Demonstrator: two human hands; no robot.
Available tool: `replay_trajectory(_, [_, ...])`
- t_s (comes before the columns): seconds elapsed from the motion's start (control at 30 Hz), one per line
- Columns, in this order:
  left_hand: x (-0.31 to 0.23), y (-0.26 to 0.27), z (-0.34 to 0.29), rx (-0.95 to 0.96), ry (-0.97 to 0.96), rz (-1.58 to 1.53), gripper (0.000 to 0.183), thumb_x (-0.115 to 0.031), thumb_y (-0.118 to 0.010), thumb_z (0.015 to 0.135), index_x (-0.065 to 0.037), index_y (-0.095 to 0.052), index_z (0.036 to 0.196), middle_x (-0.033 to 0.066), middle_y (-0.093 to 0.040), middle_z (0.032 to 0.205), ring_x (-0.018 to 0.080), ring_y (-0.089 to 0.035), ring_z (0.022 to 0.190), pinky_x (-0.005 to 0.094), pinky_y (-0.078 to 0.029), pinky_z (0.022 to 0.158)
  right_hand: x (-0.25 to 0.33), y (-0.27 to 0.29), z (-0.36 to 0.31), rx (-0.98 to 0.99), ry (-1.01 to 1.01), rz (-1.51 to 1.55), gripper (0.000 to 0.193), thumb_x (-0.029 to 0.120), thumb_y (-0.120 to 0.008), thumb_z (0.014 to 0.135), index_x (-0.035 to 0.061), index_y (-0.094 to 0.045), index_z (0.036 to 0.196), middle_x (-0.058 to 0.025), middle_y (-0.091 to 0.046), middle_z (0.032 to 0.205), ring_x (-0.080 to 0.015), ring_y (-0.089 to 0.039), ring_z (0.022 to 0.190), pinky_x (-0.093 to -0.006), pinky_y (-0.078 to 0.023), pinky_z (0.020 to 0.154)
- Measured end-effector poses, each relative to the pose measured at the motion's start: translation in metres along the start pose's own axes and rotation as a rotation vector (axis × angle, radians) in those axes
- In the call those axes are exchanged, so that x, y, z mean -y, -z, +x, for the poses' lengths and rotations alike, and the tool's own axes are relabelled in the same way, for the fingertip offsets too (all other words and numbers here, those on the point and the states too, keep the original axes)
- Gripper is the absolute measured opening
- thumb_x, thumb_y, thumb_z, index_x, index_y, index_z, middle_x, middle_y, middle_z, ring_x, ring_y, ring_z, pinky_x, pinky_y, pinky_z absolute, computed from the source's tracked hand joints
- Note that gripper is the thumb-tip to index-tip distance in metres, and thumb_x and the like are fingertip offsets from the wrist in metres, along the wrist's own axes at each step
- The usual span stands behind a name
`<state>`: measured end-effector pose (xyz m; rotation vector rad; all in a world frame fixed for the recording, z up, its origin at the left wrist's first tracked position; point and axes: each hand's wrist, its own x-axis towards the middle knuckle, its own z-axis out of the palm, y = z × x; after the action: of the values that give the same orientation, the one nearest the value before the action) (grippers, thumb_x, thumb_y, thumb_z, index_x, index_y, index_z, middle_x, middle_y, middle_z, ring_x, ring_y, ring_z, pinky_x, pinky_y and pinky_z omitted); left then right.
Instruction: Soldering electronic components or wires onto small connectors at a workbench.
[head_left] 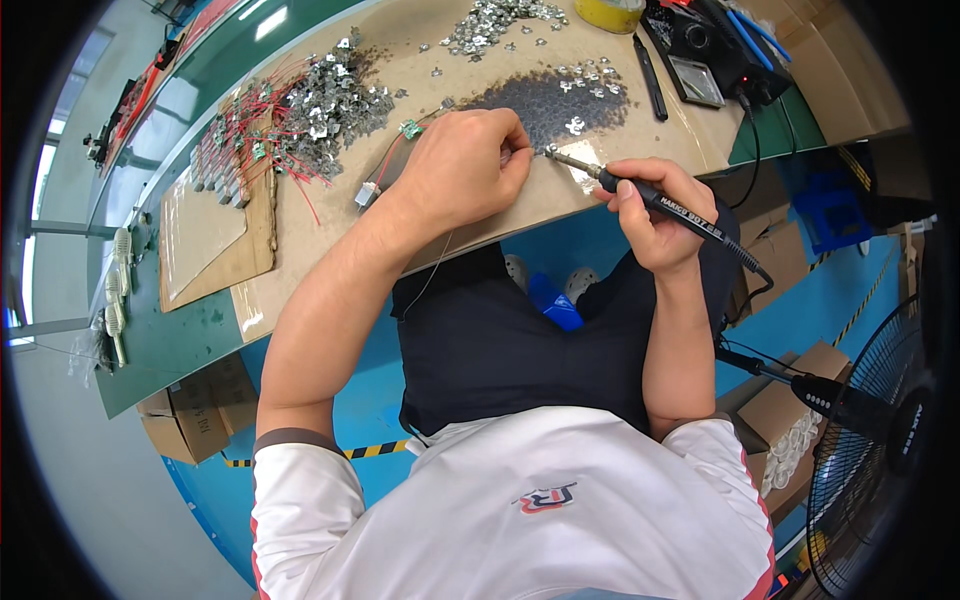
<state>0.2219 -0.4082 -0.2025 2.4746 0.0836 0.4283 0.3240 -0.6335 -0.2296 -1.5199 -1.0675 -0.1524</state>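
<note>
Blk soldering iron [688, 212], slanted, slim metal tip [573, 162] up-L over tan worktop [700, 140], cord [766, 277] at lower R

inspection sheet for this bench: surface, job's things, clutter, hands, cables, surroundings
Surface: tan sheet over green bench top; dark speckled patch.
Job's things: soldering iron, tip near left hand; small silver metal parts, piled and scattered.
Clutter: black pen, yellow tape roll.
Hands: right hand grips the soldering iron; left hand curled, anything pinched hidden.
Cables: black cord from the soldering iron's rear; red wires tangled at left.
Surroundings: black fan, cardboard box, blue floor.
</note>
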Motion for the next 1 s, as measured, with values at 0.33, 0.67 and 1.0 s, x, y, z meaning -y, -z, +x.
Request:
replay_trajectory(0.33, [-0.0005,-0.0001,0.0001,0.008,-0.001,0.015,0.014,-0.014,-0.07,0.086,0.0,-0.073,0.088,0.0174,-0.074,0.081,0.0366,-0.073,0.08,0.0465,-0.058,0.074,-0.0003,0.0005,-0.0007,0.023,-0.01,0.007,0.014,-0.004,-0.063,0.092,-0.0109,-0.071,0.101,-0.0138,-0.074,0.086,-0.0162,-0.076,0.073,-0.0287,-0.065,0.07])
replay_trajectory(0.67, [-0.0013,-0.0001,0.0005,0.027,-0.008,0.025,0.015,-0.015,-0.071,0.087,-0.001,-0.074,0.089,0.0172,-0.074,0.082,0.0363,-0.073,0.08,0.0464,-0.058,0.074,-0.0018,0.0016,-0.001,0.022,-0.017,0.04,0.015,-0.002,-0.063,0.093,-0.0111,-0.071,0.102,-0.0138,-0.074,0.085,-0.0165,-0.076,0.073,-0.0292,-0.065,0.071])
replay_trajectory(1.0, [-0.0023,-0.0024,0.0013,0.035,-0.006,0.031,0.015,-0.015,-0.071,0.088,-0.001,-0.074,0.09,0.0174,-0.075,0.086,0.0369,-0.073,0.084,0.047,-0.058,0.075,-0.0028,0.0015,-0.0009,0.019,-0.027,0.051,0.015,-0.003,-0.062,0.093,-0.0116,-0.07,0.102,-0.0146,-0.074,0.084,-0.0146,-0.074,0.071,-0.031,-0.066,0.072])
